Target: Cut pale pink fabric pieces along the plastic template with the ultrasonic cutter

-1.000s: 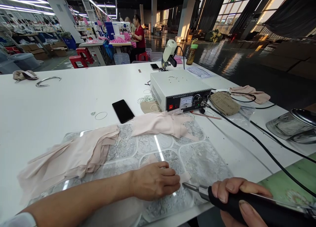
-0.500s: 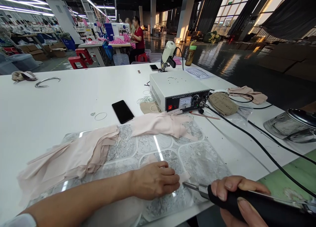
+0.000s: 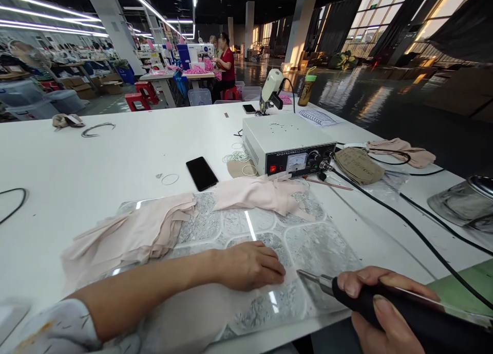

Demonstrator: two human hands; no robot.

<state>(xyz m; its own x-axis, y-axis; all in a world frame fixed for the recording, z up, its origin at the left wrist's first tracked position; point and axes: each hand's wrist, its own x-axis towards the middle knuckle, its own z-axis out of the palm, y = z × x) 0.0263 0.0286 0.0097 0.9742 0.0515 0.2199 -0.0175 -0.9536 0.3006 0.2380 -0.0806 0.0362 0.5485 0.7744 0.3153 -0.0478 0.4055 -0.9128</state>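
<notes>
My left hand point(image 3: 250, 265) lies palm down, fingers together, pressing a small pale pink fabric piece point(image 3: 289, 276) onto a patterned glass-like mat point(image 3: 319, 246). My right hand point(image 3: 379, 308) is wrapped round the black handle of a corded cutting tool point(image 3: 389, 308). The tool's metal tip point(image 3: 308, 277) points at the fabric edge just beside my left fingertips. Two piles of pink fabric pieces lie on the mat, one pile point(image 3: 131, 236) at the left and another pile point(image 3: 262, 192) at the back.
A white control box point(image 3: 288, 143) with a meter stands behind the mat, its black cable point(image 3: 404, 223) running to the tool. A black phone point(image 3: 202, 173), thin rings point(image 3: 169, 179), a brown pattern piece point(image 3: 358, 165) and a bottle point(image 3: 307, 89) lie on the white table. A person sits far behind.
The view has shifted, so everything sits a little further right. My hands and the tool keep the same pose on the fabric piece.
</notes>
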